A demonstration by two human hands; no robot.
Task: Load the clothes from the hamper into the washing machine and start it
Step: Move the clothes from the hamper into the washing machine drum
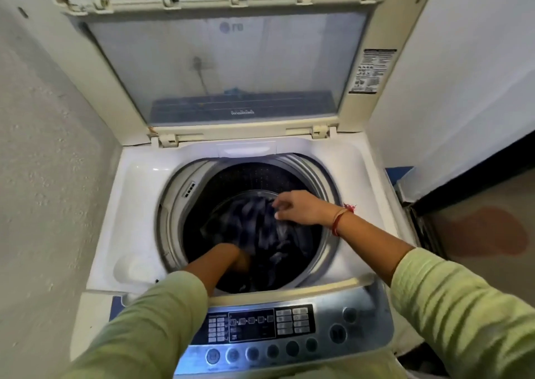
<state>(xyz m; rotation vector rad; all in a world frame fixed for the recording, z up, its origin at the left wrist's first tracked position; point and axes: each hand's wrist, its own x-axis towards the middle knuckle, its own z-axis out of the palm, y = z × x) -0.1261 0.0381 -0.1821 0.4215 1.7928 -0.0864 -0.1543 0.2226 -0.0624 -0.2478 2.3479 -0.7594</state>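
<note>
Dark clothes [260, 228] under the right grip [298, 207] looked soft, limp and light, best bunched by a fold. That grip hung loosely curled and empty. The left grip [236, 260] was buried in cloth, so I could not tell its state.

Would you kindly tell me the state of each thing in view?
Lid: open, raised upright.
Drum: partly filled.
Dark clothes: inside the drum.
Control panel: glowing blue.
Left hand: down among the clothes, fingers hidden.
Right hand: over the clothes, fingers loosely curled, grip unclear.
</note>
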